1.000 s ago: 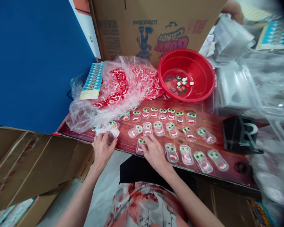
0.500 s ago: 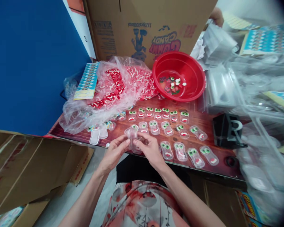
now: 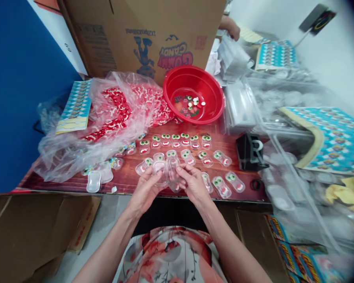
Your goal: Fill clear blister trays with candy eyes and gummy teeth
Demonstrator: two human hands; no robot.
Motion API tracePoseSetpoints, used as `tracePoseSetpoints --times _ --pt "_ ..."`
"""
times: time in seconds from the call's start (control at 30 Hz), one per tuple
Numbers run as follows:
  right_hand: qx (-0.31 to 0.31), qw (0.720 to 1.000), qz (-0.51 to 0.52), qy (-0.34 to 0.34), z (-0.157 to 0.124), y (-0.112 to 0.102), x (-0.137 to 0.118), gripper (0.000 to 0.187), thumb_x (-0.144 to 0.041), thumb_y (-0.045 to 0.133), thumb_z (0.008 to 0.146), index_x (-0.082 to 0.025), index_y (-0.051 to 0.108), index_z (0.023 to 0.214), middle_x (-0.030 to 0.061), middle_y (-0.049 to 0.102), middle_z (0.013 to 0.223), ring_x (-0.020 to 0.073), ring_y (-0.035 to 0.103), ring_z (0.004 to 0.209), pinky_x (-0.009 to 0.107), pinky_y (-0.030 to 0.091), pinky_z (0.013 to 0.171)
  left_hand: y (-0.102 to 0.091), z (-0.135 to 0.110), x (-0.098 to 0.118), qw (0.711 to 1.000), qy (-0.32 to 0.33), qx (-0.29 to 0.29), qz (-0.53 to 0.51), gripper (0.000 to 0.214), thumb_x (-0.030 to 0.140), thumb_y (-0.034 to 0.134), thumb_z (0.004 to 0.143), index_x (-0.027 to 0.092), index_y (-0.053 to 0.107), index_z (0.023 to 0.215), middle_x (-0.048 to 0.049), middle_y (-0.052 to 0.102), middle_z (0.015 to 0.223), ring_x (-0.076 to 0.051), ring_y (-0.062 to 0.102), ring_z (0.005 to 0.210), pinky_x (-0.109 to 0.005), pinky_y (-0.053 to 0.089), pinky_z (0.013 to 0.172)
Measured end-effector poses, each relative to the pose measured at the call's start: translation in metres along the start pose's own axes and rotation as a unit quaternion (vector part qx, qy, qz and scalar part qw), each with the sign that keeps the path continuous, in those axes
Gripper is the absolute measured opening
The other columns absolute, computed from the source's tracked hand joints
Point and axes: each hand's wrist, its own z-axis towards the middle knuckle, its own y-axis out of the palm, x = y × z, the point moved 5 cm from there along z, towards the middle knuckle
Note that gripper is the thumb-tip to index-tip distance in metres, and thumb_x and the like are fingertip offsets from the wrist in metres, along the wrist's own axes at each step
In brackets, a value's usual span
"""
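Near the front edge of the table, my left hand (image 3: 146,190) is closed on a clear plastic blister shell (image 3: 159,169), pinched between thumb and fingers. My right hand (image 3: 194,182) grips another clear shell (image 3: 173,168), tilted on edge beside the first. The two shells touch or nearly touch; some fingertips are hidden behind them. Around both hands lie rows of filled clear shells (image 3: 222,186), each with two green gummy eyes and a red-and-white gummy mouth. Left of my hands, a few plain clear shells (image 3: 93,181) lie near the table edge.
A bag of red-and-white gummy mouths (image 3: 115,114) lies at the back left, with printed cards (image 3: 74,106) on it. A red basin (image 3: 215,106) holds a few gummy eyes. A black tape dispenser (image 3: 249,151) and bins of clear shells (image 3: 283,159) stand right. Another person's hand (image 3: 230,27) is behind.
My view has swung right, so the scene sits farther left. The shells that were held together between my hands are now spread apart, one in each hand.
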Motion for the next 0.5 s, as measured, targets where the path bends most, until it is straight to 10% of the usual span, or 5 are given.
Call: tracePoseSetpoints --times 0.2,0.5 --pt "0.020 1.000 -0.014 0.008 -0.006 -0.017 -0.003 0.036 -0.041 0.087 0.062 -0.016 0.064 0.075 -0.0083 0.045 0.054 0.0027 0.029 0.043 0.017 0.021 0.039 0.031 0.015 -0.001 0.997 0.060 0.002 0.042 0.043 0.021 0.088 0.063 0.021 0.066 0.100 0.0025 0.074 0.091 -0.011 0.068 0.073 -0.024 0.055 0.070" --pt "0.108 0.943 -0.235 -0.208 -0.017 -0.022 -0.032 0.013 -0.031 0.069 0.079 -0.020 0.070 0.086 -0.0014 0.064 0.071 0.0127 0.054 0.061 0.025 0.044 0.059 0.024 0.014 0.000 0.983 0.098 0.083 0.127 0.031 0.028 0.084 0.068 0.019 0.064 0.089 -0.0029 0.077 0.097 -0.021 0.074 0.086 -0.032 0.055 0.080"
